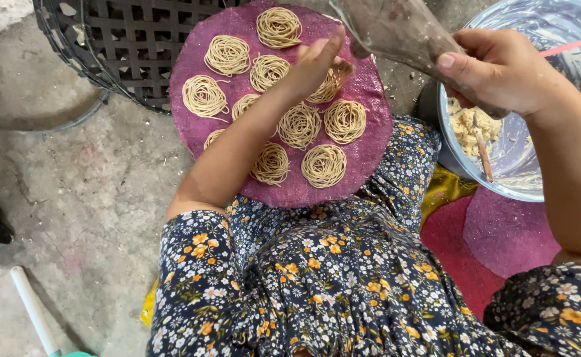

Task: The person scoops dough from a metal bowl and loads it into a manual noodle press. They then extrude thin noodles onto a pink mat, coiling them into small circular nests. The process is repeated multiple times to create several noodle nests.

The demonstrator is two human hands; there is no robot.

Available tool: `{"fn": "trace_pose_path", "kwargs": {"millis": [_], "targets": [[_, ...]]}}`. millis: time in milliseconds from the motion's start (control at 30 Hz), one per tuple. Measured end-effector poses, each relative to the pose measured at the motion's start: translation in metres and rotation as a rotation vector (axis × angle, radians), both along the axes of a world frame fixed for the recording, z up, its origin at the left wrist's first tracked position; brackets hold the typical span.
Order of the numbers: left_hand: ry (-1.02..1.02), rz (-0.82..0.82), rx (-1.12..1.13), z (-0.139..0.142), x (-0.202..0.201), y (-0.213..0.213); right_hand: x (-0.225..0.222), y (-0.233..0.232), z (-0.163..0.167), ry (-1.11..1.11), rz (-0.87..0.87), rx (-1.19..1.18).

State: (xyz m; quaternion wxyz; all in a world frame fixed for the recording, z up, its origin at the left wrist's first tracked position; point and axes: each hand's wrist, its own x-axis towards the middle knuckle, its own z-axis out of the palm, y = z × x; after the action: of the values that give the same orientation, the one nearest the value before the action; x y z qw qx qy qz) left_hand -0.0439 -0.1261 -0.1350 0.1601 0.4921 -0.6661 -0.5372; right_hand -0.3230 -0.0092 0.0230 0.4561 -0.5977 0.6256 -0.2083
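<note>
A round purple mat (370, 142) rests on my lap and carries several pale coiled noodle nests (323, 165). My left hand (315, 61) reaches over the mat with fingers together, touching the narrow tip of a clear plastic piping bag (396, 30) just above a nest (330, 84). My right hand (495, 69) grips the wide upper part of that bag, holding it tilted above the mat's right edge.
A metal bowl (518, 182) with pale dough and a thin stick sits at the right. A dark woven basket (125, 46) lies behind the mat. More purple mats (502, 235) lie at the lower right. A white pipe (33, 307) crosses the concrete floor (72, 198).
</note>
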Motion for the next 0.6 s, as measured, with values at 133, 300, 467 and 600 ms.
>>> {"fn": "trace_pose_path", "kwargs": {"millis": [133,300,467,600], "targets": [[-0.283,-0.202,-0.471,0.014,0.018,0.008,0.001,-0.003,0.000,-0.071,-0.024,-0.056],[-0.549,-0.374,-0.717,0.012,0.035,0.004,0.011,-0.016,0.003,-0.108,0.002,-0.096],[-0.476,-0.114,-0.956,0.019,0.062,-0.014,0.033,-0.041,0.011,-0.170,0.203,-0.193],[-0.087,0.088,-0.740,0.048,0.087,-0.019,0.068,-0.061,0.004,-0.126,0.170,-0.124]]}}
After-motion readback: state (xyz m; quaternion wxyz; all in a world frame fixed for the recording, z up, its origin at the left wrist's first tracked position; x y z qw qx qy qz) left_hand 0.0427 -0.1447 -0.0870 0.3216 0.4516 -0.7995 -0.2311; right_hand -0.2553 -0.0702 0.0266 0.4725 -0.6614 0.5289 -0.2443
